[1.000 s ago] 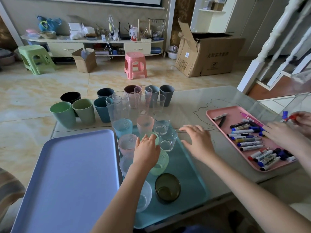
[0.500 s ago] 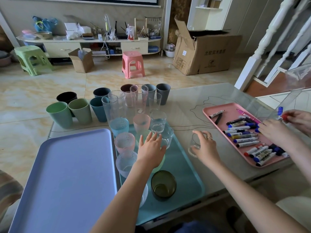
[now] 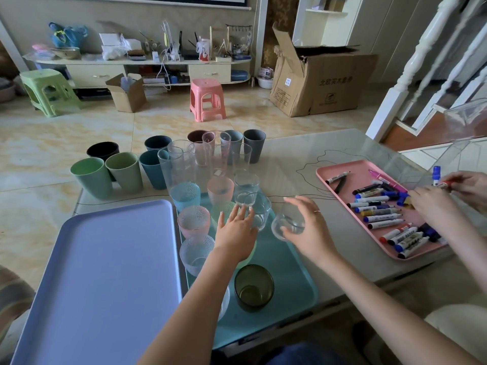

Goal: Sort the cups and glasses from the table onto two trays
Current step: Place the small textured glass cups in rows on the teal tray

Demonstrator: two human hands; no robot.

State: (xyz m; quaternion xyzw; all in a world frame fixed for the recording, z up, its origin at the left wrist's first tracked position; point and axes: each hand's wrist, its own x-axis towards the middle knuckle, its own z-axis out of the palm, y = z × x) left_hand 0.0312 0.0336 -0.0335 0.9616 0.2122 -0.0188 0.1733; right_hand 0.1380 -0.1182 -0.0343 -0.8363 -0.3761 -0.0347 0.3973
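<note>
Right now my right hand (image 3: 311, 233) grips a small clear glass (image 3: 287, 223), fingers (image 3: 292, 200) curled over its rim and thumb low on its side, tilted and lifted just above the right edge of the teal tray (image 3: 297, 285). My left hand (image 3: 235, 234) lies with its fingers spread and fairly straight, holding nothing; it rests on or just over a pale green glass I can hardly see beneath it, fingertips almost at another clear glass (image 3: 259, 210).

My worry is the crowding. The tray's far half is packed: a blue textured glass (image 3: 185, 194), two pink ones (image 3: 194, 223), clear ones touching or nearly so. If I bring the held glass down near them, it could knock the neighbour by my left fingertips and tip it against the others. The tilt matters too; set down on an edge it may roll. The open stretch of tray beside the dark green glass (image 3: 254, 287) looks the safer spot.

The tray also overhangs the counter (image 3: 303, 164) toward me, so weight added at the near end might rock it. The purple tray (image 3: 105, 272) carries nothing, while the plastic cups (image 3: 91, 177) stand at the far edge; reaching them means passing over the tall glasses (image 3: 181, 164), which a sleeve or wrist could topple. Another person's hands work at the pink marker tray (image 3: 369, 172), near my right elbow's path.
</note>
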